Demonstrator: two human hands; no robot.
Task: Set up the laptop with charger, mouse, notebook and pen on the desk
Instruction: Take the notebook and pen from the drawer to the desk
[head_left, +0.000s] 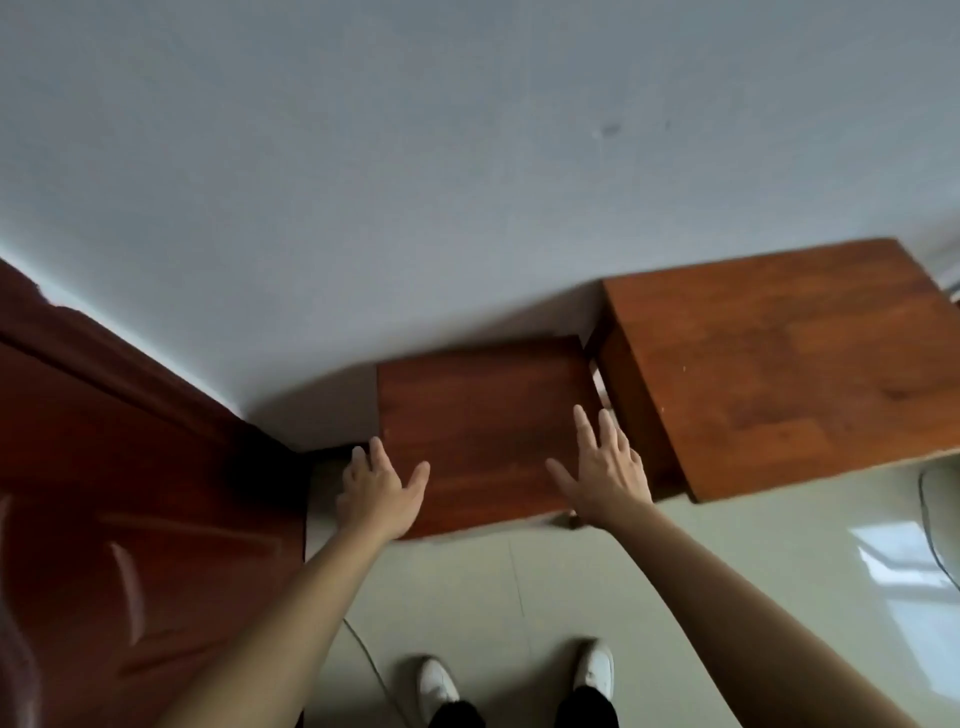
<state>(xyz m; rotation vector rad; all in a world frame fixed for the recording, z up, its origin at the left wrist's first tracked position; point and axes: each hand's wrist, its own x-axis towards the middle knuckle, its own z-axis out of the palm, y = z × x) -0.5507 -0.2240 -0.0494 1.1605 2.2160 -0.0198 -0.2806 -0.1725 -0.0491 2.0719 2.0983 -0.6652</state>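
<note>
1. Floor. Our shoes (436, 680) stand on the floor (675, 571), with a thin cable (363, 649) running just beside the left foot. Risk: a step forward or to the left may catch this cable and cause a trip.

2. Hands. Both hands are empty.
- The left hand (376, 488) is open, fingers extended, at the left edge of the low table (483, 415).
- The right hand (605, 467) is open, fingers spread flat over the table top near its right edge.
- We cannot tell whether either palm bears down on the wood.

3. Table and desk. The table sits just beside the taller desk (779, 374), with a narrow gap between them.
- Risk: if we shift the table to the right, the right fingertips, which lie close to that gap, may be pinched.
- Risk: with flat, open hands we judge the hold weak, so a push may slip or swing the table into the desk side.
- Risk: a shift to the left may trap the left hand against the door (130, 467).

4. Wall. Both pieces stand against the wall (467, 156). Risk: a forward push may scrape it.

5. Task items. The laptop, charger, mouse, notebook and pen are not in view, and both wooden tops show nothing on them. Which surface will receive the items is not evident; we judge setup as not yet begun.
</note>
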